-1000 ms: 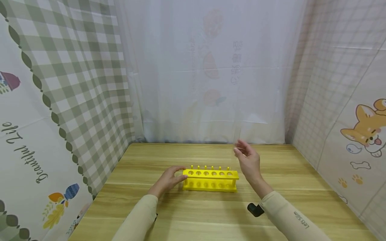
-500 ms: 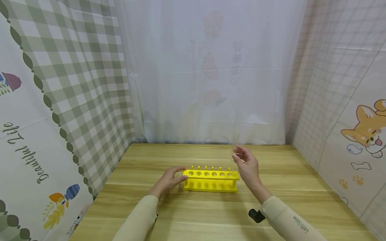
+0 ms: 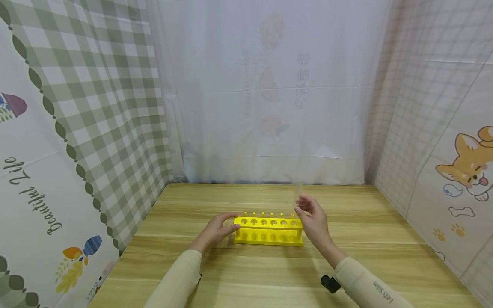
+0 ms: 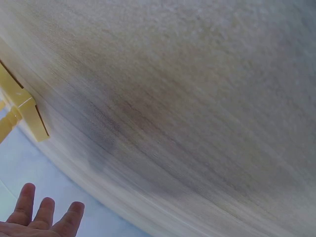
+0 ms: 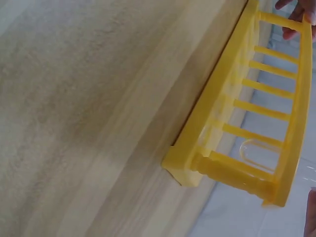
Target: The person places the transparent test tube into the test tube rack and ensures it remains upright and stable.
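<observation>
A yellow test tube rack (image 3: 268,228) with a row of holes and short pegs behind them stands upright on the wooden table. My left hand (image 3: 215,231) holds its left end, thumb at the front of the top plate and forefinger behind. In the left wrist view the other fingers (image 4: 47,212) extend free. My right hand (image 3: 313,220) pinches a clear test tube (image 3: 297,191) upright at the rack's right end. The right wrist view shows the tube's rounded bottom (image 5: 254,153) below the top plate, at the end hole, above the base.
The wooden table (image 3: 246,278) runs back to a white curtain (image 3: 231,128). A checked green cloth (image 3: 108,85) hangs on the left and a printed cloth (image 3: 431,128) on the right. A black wrist device (image 3: 330,283) sits under the right sleeve.
My right hand has come down and slightly left, lowering the test tube to the right end of the rack. My left hand keeps its hold, and the rack stays in place.
</observation>
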Demonstrator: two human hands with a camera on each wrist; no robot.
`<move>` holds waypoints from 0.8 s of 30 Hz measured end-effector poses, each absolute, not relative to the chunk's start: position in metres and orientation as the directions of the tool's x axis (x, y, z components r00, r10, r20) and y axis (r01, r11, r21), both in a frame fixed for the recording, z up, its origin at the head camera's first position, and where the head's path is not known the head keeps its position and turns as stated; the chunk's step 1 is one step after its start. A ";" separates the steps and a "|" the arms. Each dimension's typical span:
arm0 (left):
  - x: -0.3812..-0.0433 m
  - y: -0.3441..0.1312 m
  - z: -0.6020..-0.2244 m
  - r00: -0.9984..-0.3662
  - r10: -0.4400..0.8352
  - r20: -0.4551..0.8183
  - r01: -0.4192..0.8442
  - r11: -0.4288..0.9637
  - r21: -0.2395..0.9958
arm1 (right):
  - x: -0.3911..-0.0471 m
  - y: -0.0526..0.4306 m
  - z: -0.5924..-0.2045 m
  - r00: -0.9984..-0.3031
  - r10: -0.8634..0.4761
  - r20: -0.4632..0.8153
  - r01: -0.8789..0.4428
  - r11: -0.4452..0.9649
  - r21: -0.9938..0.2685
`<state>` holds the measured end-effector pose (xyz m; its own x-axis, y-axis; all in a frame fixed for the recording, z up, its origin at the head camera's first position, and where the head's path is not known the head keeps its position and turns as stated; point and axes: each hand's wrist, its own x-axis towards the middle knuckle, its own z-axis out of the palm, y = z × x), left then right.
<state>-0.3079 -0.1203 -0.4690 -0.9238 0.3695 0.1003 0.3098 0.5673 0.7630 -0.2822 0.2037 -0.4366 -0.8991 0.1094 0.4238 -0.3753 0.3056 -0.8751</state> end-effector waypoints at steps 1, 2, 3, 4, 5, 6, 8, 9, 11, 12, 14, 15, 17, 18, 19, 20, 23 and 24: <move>-0.308 -0.120 -0.469 -0.924 0.370 0.100 0.310 0.567 0.763 | -0.282 0.204 -0.438 -0.901 0.110 0.419 -0.370 0.311 -0.876; -0.308 -0.120 -0.469 -0.923 0.371 0.100 0.310 0.567 0.763 | -0.281 0.203 -0.439 -0.902 0.110 0.417 -0.365 0.316 -0.875; -0.308 -0.120 -0.469 -0.923 0.371 0.100 0.310 0.566 0.764 | -0.281 0.203 -0.441 -0.904 0.110 0.413 -0.360 0.322 -0.875; -0.308 -0.120 -0.469 -0.923 0.371 0.100 0.310 0.565 0.764 | -0.280 0.203 -0.442 -0.905 0.109 0.412 -0.358 0.329 -0.874; -0.307 -0.120 -0.468 -0.923 0.371 0.100 0.310 0.565 0.764 | -0.280 0.203 -0.443 -0.906 0.108 0.409 -0.355 0.334 -0.873; -0.307 -0.120 -0.468 -0.924 0.370 0.099 0.309 0.566 0.764 | -0.279 0.203 -0.444 -0.907 0.107 0.407 -0.352 0.336 -0.874; -0.308 -0.120 -0.468 -0.925 0.367 0.097 0.306 0.570 0.763 | -0.279 0.203 -0.446 -0.909 0.105 0.403 -0.348 0.341 -0.873; -0.308 -0.120 -0.468 -0.926 0.366 0.096 0.305 0.572 0.762 | -0.279 0.203 -0.447 -0.910 0.103 0.401 -0.347 0.341 -0.874; -0.308 -0.120 -0.468 -0.926 0.365 0.095 0.304 0.575 0.759 | -0.278 0.203 -0.450 -0.912 0.099 0.397 -0.344 0.342 -0.875; -0.308 -0.120 -0.468 -0.926 0.366 0.095 0.305 0.576 0.759 | -0.278 0.203 -0.451 -0.913 0.094 0.396 -0.344 0.342 -0.875; -0.307 -0.120 -0.468 -0.924 0.369 0.097 0.309 0.575 0.758 | -0.278 0.203 -0.454 -0.914 0.086 0.396 -0.345 0.347 -0.872; -0.307 -0.120 -0.468 -0.924 0.370 0.098 0.310 0.574 0.758 | -0.277 0.203 -0.456 -0.916 0.082 0.394 -0.344 0.348 -0.872; -0.307 -0.119 -0.468 -0.923 0.372 0.101 0.314 0.572 0.758 | -0.277 0.203 -0.458 -0.918 0.080 0.389 -0.340 0.350 -0.873; -0.307 -0.119 -0.468 -0.922 0.373 0.102 0.315 0.570 0.759 | -0.277 0.203 -0.459 -0.918 0.081 0.389 -0.339 0.352 -0.872; -0.307 -0.119 -0.468 -0.922 0.374 0.103 0.316 0.568 0.760 | -0.277 0.203 -0.460 -0.917 0.084 0.391 -0.339 0.355 -0.871; -0.307 -0.119 -0.468 -0.921 0.375 0.105 0.317 0.567 0.760 | -0.277 0.204 -0.461 -0.916 0.085 0.392 -0.341 0.352 -0.872; -0.308 -0.118 -0.467 -0.920 0.376 0.110 0.321 0.563 0.762 | -0.276 0.204 -0.461 -0.912 0.094 0.399 -0.346 0.349 -0.871; -0.308 -0.118 -0.467 -0.919 0.377 0.112 0.324 0.563 0.760 | -0.276 0.204 -0.461 -0.912 0.096 0.399 -0.344 0.352 -0.871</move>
<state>-0.3076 -0.1177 -0.4670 -0.9193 0.3773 0.1121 0.3239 0.5632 0.7602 -0.2763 0.2037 -0.4607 -0.9121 0.0958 0.3986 -0.3437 0.3515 -0.8708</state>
